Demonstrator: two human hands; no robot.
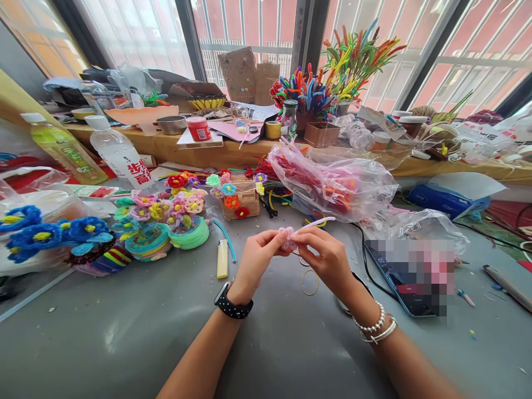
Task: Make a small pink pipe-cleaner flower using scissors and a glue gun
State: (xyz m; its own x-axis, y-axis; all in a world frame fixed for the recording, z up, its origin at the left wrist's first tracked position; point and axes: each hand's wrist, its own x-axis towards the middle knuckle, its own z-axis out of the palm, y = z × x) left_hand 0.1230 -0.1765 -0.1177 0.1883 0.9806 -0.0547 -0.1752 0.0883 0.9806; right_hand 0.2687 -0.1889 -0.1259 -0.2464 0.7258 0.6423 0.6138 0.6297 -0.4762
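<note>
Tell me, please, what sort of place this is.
Probably a craft workroom: potted fuzzy flowers on the grey table, colourful fuzzy stems on the ledge, and a pink fuzzy piece between the left hand and right hand.

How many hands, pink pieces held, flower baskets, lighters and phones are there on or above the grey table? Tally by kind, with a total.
Hands: 2
Pink piece: 1
Flower baskets: 4
Lighter: 1
Phone: 1
Total: 9
</note>
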